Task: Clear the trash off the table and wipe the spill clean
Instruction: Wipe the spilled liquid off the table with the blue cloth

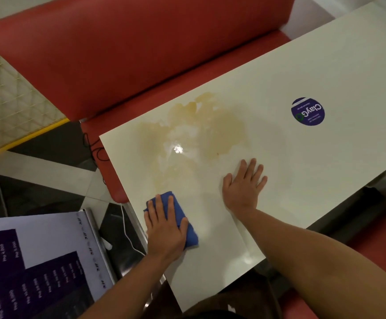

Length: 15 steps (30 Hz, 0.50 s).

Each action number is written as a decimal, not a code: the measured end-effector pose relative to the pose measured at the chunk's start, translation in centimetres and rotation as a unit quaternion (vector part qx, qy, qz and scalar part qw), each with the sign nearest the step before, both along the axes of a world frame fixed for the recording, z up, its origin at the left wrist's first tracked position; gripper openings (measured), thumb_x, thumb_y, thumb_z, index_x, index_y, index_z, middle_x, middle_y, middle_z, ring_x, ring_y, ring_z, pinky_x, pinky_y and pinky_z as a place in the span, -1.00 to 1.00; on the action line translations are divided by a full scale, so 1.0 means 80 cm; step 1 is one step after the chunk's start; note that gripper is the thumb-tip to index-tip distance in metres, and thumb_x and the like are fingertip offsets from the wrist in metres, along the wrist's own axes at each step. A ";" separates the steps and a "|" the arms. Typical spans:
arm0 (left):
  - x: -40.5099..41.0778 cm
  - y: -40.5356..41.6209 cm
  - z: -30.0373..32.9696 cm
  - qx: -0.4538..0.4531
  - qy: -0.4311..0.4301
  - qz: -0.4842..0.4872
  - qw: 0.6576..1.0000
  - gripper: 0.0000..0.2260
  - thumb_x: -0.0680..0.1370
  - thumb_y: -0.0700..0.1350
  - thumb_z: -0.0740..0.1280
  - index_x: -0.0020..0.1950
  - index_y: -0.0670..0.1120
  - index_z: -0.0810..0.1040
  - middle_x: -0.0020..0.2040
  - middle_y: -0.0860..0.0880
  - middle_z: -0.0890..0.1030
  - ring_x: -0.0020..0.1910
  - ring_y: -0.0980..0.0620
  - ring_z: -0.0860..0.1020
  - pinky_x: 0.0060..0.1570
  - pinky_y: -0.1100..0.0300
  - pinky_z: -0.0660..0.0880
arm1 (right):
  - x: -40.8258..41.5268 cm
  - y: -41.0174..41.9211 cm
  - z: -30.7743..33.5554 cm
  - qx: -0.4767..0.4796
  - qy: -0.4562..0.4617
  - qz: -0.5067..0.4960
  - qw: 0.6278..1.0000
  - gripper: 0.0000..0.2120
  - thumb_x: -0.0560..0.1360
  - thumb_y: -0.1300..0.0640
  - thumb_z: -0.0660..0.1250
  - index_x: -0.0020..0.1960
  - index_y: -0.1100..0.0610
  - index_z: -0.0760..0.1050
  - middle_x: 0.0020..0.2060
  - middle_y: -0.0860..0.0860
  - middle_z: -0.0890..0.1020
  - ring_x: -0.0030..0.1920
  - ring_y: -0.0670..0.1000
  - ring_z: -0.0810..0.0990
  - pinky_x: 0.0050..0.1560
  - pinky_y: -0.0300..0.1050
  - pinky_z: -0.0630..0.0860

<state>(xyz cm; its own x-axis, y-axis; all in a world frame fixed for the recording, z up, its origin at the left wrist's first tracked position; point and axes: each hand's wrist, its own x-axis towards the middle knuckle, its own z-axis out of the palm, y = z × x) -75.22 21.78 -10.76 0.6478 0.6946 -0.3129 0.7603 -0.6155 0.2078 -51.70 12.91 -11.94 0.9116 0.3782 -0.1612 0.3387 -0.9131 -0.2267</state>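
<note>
- Head view: a white table [291, 72] runs across the picture, with a red bench seat [141, 42] along its far edge.
- A broad yellowish-brown spill [194, 134] lies on the tabletop toward the left end, reaching close to the far edge and spreading toward the middle; a glare spot sits in it.
- The left hand [164, 229] presses down on a folded blue cloth [182, 217], fingers laid straight and flat over it rather than curled round it. The cloth lies near the left end of the tabletop, just on the near side of the spill and seemingly at its margin.
- The right hand [243, 183] rests palm-down on the bare tabletop, fingers spread and holding nothing, right beside the spill's near-right margin.
- A round purple sticker [308, 111] sits on the tabletop toward the right end, well apart from the spill.
- Off the left end, a white-and-purple printed board [37, 256] stands lower down by the floor.
- Progress, as I judge it: no trash shows anywhere on the tabletop, so the clearing part looks done. The wiping looks barely begun; nearly all of the stain is unwiped, and the cloth has the whole patch ahead of it.
</note>
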 end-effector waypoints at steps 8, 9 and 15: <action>0.076 0.127 -0.002 0.032 -0.022 0.024 0.999 -0.33 0.65 0.25 0.02 0.66 -0.07 0.02 0.63 -0.28 0.05 0.59 -0.36 0.01 0.54 -0.28 -0.04 | 0.001 -0.001 -0.002 0.002 -0.003 0.005 1.000 -0.35 0.61 -0.08 0.08 0.62 0.19 0.10 0.63 0.24 0.05 0.62 0.33 -0.05 0.56 0.38 -0.10; 0.081 0.140 -0.003 0.029 -0.021 0.033 0.999 -0.34 0.66 0.25 0.03 0.66 -0.07 0.00 0.64 -0.28 0.03 0.59 -0.36 -0.01 0.55 -0.28 -0.06 | 0.000 -0.001 -0.001 0.002 -0.006 0.009 1.000 -0.35 0.62 -0.08 0.07 0.63 0.19 0.10 0.63 0.24 0.06 0.62 0.33 -0.05 0.56 0.39 -0.10; 0.047 0.084 0.000 0.042 -0.028 0.039 0.998 -0.33 0.66 0.26 -0.06 0.66 -0.11 0.04 0.62 -0.28 0.10 0.58 -0.36 0.06 0.55 -0.28 0.01 | -0.003 -0.022 -0.004 -0.015 -0.007 0.103 0.995 -0.33 0.65 -0.13 -0.01 0.66 0.18 0.01 0.64 0.22 -0.02 0.63 0.31 -0.09 0.56 0.40 -0.13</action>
